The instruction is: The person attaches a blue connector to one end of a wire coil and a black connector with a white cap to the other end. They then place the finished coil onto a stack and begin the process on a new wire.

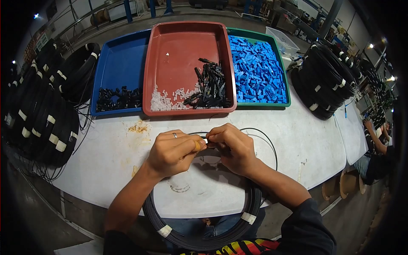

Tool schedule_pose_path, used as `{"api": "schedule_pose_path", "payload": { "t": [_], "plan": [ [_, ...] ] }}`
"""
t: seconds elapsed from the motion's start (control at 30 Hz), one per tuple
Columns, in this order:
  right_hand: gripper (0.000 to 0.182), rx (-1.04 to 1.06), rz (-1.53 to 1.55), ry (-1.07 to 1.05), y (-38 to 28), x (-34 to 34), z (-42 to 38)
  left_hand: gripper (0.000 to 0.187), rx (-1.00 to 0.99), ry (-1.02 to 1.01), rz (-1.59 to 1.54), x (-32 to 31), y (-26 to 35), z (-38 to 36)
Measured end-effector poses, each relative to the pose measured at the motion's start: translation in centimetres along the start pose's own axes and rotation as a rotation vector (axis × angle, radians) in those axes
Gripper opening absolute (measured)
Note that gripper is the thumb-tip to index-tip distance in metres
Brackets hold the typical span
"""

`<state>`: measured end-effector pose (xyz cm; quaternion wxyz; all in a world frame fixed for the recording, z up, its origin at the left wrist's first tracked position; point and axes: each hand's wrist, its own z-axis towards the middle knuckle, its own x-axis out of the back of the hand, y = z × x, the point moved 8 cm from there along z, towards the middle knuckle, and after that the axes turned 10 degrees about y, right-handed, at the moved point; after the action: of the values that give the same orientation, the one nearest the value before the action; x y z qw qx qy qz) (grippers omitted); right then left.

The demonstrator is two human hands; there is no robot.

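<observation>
My left hand, with a ring and a tan band round one finger, is closed in a pinch at the middle of the table. A small white plastic piece shows at its fingertips. My right hand meets it there, fingers closed on what looks like the end of a thin black cable; the fingers hide most of it. A loop of black cable arcs out behind the right hand. Below both hands, a coil of black cable, tied with white tape, lies over the table's front edge.
Behind the hands stand a blue tray with black parts, a red tray with white pieces and black parts, and a green tray of blue clips. Cable coils are stacked left and right. Another person's arm shows far right.
</observation>
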<state>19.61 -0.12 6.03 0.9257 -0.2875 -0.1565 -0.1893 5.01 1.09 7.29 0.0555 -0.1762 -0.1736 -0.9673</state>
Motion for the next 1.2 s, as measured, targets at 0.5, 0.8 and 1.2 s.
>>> {"api": "schedule_pose_path", "payload": {
  "t": [0.5, 0.8, 1.2],
  "plan": [
    [0.033, 0.292, -0.052, 0.092, -1.8, 0.9, -0.2, 0.017, 0.338, 0.026, -0.131, 0.1, -0.8, 0.4],
    [0.038, 0.239, -0.113, 0.088, -1.3, 0.9, 0.0, 0.02, 0.201, -0.014, 0.021, 0.5, -0.4, 0.7],
    [0.032, 0.276, -0.115, 0.069, -2.1, 0.6, 0.1, 0.011, 0.49, -0.102, -0.12, 0.0, -1.8, -0.3]
  ]
}}
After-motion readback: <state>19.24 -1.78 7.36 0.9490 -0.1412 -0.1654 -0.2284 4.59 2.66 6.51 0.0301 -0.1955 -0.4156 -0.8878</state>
